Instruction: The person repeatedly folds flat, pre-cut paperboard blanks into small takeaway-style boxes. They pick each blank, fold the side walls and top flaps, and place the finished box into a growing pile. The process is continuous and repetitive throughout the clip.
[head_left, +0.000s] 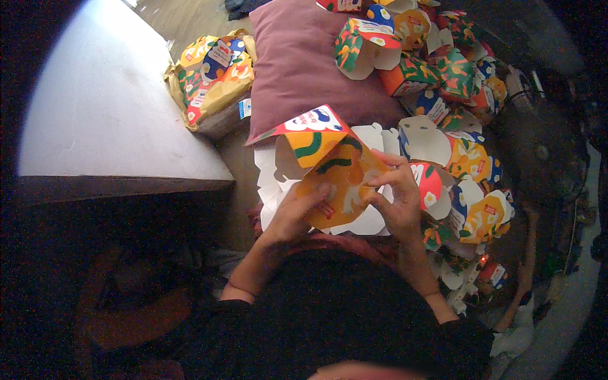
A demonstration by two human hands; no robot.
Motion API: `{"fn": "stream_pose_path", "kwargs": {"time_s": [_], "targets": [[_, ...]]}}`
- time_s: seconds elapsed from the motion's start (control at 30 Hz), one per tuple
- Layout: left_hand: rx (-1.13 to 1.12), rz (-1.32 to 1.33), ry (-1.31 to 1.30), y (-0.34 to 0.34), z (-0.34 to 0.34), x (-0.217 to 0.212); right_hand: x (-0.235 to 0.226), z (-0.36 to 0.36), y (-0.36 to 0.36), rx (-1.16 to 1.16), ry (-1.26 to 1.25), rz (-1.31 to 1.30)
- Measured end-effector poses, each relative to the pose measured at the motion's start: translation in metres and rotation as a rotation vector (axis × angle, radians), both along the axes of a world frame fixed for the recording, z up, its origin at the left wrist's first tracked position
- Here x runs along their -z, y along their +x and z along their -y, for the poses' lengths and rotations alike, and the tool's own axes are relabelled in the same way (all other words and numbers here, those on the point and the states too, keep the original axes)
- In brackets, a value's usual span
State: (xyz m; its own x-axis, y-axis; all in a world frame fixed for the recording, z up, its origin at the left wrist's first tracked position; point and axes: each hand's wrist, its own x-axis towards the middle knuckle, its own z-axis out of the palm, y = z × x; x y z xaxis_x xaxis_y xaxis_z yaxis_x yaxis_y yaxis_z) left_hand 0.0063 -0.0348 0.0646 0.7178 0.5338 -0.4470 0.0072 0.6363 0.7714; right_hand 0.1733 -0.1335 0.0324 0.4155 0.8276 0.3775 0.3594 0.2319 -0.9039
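Between my hands is a partly folded cardboard food box, yellow with green, red and white print. My left hand grips its near left side, thumb lying on the yellow panel. At the right edge, my right hand pinches a flap between thumb and fingers. The box tilts, and an opening shows on its left side. Under it lie white cardboard blanks, blank side up, partly covered by the box and my hands. A mauve pillow lies just beyond them.
Many folded printed boxes are heaped along the right. A yellow-wrapped pack of printed cartons sits at the far left. Beside it stands a large white-topped block. A dark fan-like object and a red-lit power strip are at right.
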Motion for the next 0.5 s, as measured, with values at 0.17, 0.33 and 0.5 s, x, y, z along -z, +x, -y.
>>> {"fn": "stream_pose_path", "kwargs": {"time_s": [0.17, 0.33, 0.5], "targets": [[-0.101, 0.208, 0.046, 0.002, 0.004, 0.000, 0.000, 0.006, -0.002, 0.073, -0.193, -0.160], [-0.057, 0.180, 0.091, -0.002, -0.001, 0.017, -0.021, 0.008, 0.016, -0.068, -0.254, 0.163], [-0.130, 0.272, -0.025, -0.009, -0.002, 0.027, -0.025, -0.005, 0.023, -0.455, -0.201, -0.167]]}}
